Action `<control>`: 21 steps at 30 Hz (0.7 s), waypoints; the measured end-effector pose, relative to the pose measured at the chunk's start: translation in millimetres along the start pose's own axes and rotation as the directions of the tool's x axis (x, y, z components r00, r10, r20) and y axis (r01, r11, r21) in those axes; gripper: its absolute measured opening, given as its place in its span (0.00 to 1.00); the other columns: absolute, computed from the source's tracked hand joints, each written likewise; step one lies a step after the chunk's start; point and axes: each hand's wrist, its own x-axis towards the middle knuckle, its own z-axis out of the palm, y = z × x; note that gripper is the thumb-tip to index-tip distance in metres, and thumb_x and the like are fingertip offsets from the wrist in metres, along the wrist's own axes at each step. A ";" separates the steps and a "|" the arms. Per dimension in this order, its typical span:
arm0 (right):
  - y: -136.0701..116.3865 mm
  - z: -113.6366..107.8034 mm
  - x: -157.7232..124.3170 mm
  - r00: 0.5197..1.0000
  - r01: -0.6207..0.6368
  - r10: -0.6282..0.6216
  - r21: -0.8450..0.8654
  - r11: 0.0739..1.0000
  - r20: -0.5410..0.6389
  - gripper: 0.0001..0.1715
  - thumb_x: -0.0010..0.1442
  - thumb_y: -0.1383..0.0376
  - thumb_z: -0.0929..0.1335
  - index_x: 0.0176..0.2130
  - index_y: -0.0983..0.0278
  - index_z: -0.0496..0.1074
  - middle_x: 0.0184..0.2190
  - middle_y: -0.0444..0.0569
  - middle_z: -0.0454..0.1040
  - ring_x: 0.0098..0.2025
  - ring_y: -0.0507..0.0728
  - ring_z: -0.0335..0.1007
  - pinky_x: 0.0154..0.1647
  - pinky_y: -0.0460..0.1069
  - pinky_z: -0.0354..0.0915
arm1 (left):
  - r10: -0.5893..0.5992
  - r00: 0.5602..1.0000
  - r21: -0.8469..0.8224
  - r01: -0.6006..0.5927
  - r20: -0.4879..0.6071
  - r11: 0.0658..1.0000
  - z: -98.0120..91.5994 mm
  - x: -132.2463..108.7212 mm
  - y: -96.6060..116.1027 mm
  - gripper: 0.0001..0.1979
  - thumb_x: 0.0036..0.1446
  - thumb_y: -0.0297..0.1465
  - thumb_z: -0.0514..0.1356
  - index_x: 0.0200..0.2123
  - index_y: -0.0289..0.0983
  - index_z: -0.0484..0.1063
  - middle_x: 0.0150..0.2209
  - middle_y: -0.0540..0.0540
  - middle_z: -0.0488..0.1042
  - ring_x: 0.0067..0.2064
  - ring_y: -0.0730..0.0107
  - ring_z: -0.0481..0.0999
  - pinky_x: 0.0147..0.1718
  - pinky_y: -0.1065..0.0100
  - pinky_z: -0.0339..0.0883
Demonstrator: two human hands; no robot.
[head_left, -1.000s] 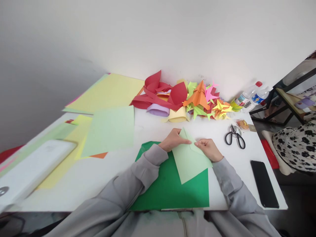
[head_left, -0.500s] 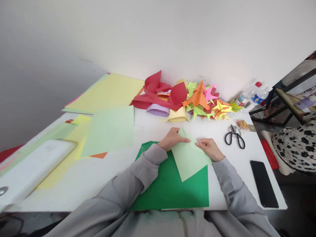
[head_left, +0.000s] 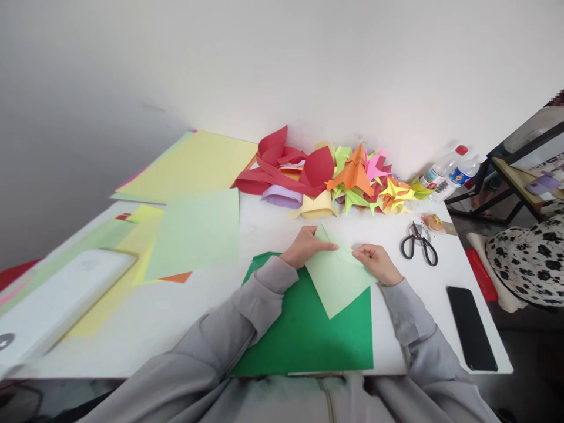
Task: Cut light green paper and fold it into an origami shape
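A pale green paper square (head_left: 337, 279) lies as a diamond over a dark green sheet (head_left: 308, 335) on the white table (head_left: 185, 305). Its far corner is folded over. My left hand (head_left: 304, 247) presses on the paper's upper left edge, fingers together on the fold. My right hand (head_left: 374, 261) pinches the folded flap at the upper right edge. Both arms wear grey sleeves.
A heap of folded coloured paper figures (head_left: 330, 176) sits at the table's far edge. Loose yellow and pale green sheets (head_left: 194, 232) lie to the left, black scissors (head_left: 418, 244) and a black phone (head_left: 471, 328) to the right. Two plastic bottles (head_left: 447, 170) lie at the far right corner.
The pale green paper has slid a little away from me, and both hands have moved with it along the fold.
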 end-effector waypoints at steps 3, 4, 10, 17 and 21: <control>-0.1 -1.0 -0.3 1.000 -0.001 0.001 -0.007 1.000 0.019 0.26 0.50 0.45 0.67 0.25 0.65 0.68 0.17 0.39 0.60 0.20 0.48 0.50 0.20 0.45 0.48 | 0.005 1.000 -0.010 -0.005 0.000 1.000 -0.5 0.5 -1.4 0.18 0.26 0.30 0.73 0.26 0.32 0.75 0.26 0.46 0.78 0.26 0.66 0.76 0.24 0.65 0.72; 0.0 -1.2 -0.5 1.000 -0.001 0.002 -0.008 1.000 0.021 0.25 0.51 0.45 0.67 0.25 0.65 0.68 0.18 0.39 0.60 0.20 0.48 0.50 0.20 0.45 0.48 | 0.004 1.000 -0.010 -0.004 -0.001 1.000 -0.7 0.7 -1.7 0.18 0.26 0.30 0.73 0.26 0.32 0.75 0.26 0.46 0.78 0.26 0.65 0.76 0.25 0.65 0.72; 2.9 -1.7 -0.6 1.000 0.013 -0.014 0.022 1.000 0.027 0.25 0.50 0.46 0.68 0.26 0.66 0.69 0.19 0.41 0.63 0.21 0.49 0.53 0.21 0.45 0.51 | 0.015 0.999 -0.011 -0.016 -0.039 1.000 -1.0 1.1 -1.6 0.18 0.26 0.31 0.73 0.25 0.32 0.74 0.25 0.46 0.77 0.25 0.66 0.75 0.24 0.65 0.71; 7.1 -2.3 1.9 0.999 0.010 -0.011 -0.001 1.000 -0.042 0.25 0.49 0.46 0.69 0.23 0.66 0.68 0.16 0.40 0.61 0.19 0.48 0.51 0.20 0.45 0.49 | 0.020 0.998 -0.015 -0.020 -0.056 1.000 -0.7 2.5 -3.4 0.18 0.26 0.31 0.73 0.25 0.32 0.74 0.26 0.46 0.77 0.26 0.66 0.76 0.25 0.65 0.71; 9.6 -3.4 2.9 0.997 0.016 -0.017 -0.014 1.000 -0.073 0.25 0.49 0.47 0.69 0.21 0.66 0.67 0.16 0.40 0.60 0.19 0.48 0.50 0.19 0.45 0.48 | 0.025 0.998 -0.026 -0.026 -0.064 0.999 -1.3 3.1 -3.7 0.19 0.26 0.31 0.73 0.26 0.32 0.74 0.27 0.45 0.78 0.27 0.65 0.76 0.25 0.65 0.71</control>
